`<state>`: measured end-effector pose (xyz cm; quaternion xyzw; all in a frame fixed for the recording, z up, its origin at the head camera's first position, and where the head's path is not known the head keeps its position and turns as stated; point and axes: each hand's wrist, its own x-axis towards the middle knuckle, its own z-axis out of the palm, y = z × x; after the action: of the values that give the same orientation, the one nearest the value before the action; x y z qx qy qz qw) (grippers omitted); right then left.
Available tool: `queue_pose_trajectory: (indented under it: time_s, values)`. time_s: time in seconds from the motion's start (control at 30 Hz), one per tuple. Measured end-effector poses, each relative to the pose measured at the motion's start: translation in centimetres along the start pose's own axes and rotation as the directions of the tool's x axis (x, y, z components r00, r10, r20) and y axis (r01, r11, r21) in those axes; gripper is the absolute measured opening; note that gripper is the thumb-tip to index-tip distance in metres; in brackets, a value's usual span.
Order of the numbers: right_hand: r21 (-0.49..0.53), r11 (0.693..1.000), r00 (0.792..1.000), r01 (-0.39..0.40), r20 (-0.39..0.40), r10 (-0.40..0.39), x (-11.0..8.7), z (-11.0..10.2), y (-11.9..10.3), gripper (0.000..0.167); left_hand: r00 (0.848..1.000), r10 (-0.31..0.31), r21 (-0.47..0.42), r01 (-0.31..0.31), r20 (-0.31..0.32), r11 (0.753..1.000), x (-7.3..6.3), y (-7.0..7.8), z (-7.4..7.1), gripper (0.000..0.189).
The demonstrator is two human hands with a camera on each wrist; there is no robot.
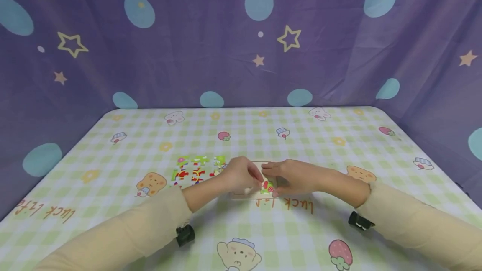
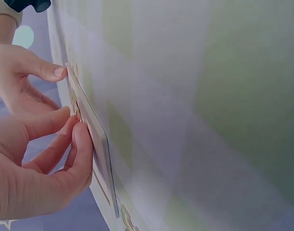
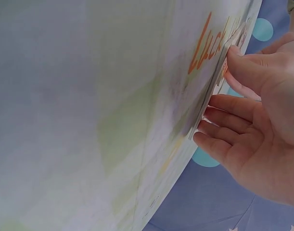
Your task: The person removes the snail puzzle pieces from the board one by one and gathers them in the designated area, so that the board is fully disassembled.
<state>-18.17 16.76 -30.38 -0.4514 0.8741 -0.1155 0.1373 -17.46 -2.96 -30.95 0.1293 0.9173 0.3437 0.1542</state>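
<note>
A shallow pale puzzle board (image 1: 241, 196) lies flat on the table. At its right part sits a small patch of puzzle pieces (image 1: 268, 187) in green, red and white. My left hand (image 1: 238, 175) reaches over the board, thumb and fingertips pinching a small puzzle piece close against the patch; the fingers hide most of it. In the left wrist view those fingertips (image 2: 77, 120) meet right at the board's face. My right hand (image 1: 297, 177) touches the board's right end, thumb at the near side and extended fingers (image 3: 228, 108) along the edge.
Several loose, colourful puzzle pieces (image 1: 197, 173) lie in rows just left of the board, partly behind my left forearm. A green-and-white checked cloth with cartoon prints covers the table (image 1: 301, 237). Behind its far edge hangs a purple curtain (image 1: 211, 53).
</note>
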Motion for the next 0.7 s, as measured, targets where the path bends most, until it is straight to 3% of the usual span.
queue_pose_trajectory:
  time_s: [0.33, 0.57, 0.7]
  values:
    - [0.002, 1.0, 1.0, 0.006, -0.015, -0.006, -0.03, 0.11, 0.02, 0.057, 0.997, -0.076, -0.073, 0.076, 0.008, 0.994, 0.25, -0.11, -0.04, 0.004]
    - [0.005, 1.0, 1.0, 0.007, -0.019, -0.007, 0.01, 0.21, 0.04, 0.059, 0.99, -0.136, -0.198, 0.141, 0.038, 0.97, 0.2, 0.04, -0.09, 0.004]
    - [0.013, 1.0, 1.0, 0.003, -0.018, -0.003, 0.0, 0.23, 0.06, 0.06, 0.989, -0.145, -0.217, 0.147, 0.029, 0.965, 0.07, 0.21, -0.13, 0.004]
